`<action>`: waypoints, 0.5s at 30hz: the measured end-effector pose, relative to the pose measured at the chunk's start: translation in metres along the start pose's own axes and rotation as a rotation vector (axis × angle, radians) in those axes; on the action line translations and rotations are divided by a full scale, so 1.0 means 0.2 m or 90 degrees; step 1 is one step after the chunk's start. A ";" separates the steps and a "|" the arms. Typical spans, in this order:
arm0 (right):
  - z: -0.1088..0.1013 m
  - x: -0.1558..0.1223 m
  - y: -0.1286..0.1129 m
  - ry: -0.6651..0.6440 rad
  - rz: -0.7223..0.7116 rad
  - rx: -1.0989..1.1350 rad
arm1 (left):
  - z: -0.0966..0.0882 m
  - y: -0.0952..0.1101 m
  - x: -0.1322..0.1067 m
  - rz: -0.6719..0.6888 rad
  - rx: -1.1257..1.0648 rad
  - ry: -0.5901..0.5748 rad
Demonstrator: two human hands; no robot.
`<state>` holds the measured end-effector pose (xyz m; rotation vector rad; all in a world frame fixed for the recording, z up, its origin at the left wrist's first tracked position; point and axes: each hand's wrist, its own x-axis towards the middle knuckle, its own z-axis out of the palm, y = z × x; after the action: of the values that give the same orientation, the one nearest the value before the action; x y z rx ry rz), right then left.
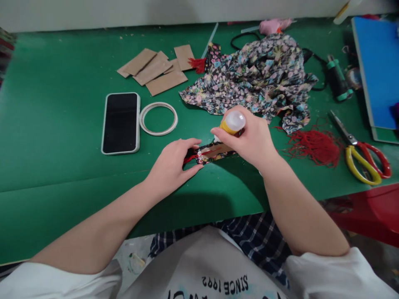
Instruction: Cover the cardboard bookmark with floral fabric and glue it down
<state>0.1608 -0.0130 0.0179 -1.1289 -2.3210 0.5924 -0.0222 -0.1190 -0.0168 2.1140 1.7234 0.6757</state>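
My left hand (171, 165) pinches the left end of a cardboard strip (215, 151) edged with black floral fabric, lying on the green table. Red threads (189, 158) stick out at that end, between thumb and fingers, and a red strand runs along the strip's bare cardboard. In my right hand (256, 136) is a small glue bottle (234, 121), white with a yellow band, tilted with its base towards me. Its nozzle points down at the strip, mostly hidden by my fingers. The strip's right end is under my right hand.
Beyond my hands lie crumpled floral fabric (249, 74), cardboard pieces (152, 70) and a finished-looking floral piece with a red tassel (197, 64). A phone (121, 123) and tape roll (158, 133) are left. Red threads (318, 147), scissors (352, 140) and a blue board (378, 70) are right.
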 end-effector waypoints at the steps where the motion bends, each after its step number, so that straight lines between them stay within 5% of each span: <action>1: 0.00 0.00 0.00 -0.005 -0.001 -0.001 | 0.00 0.00 0.00 -0.002 -0.001 -0.002; 15: -0.03 0.00 0.04 0.000 0.013 -0.040 | -0.01 0.01 0.00 -0.022 0.003 -0.017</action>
<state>0.1689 -0.0079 0.0170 -1.1813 -2.3455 0.5302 -0.0217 -0.1185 -0.0146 2.0818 1.7460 0.6318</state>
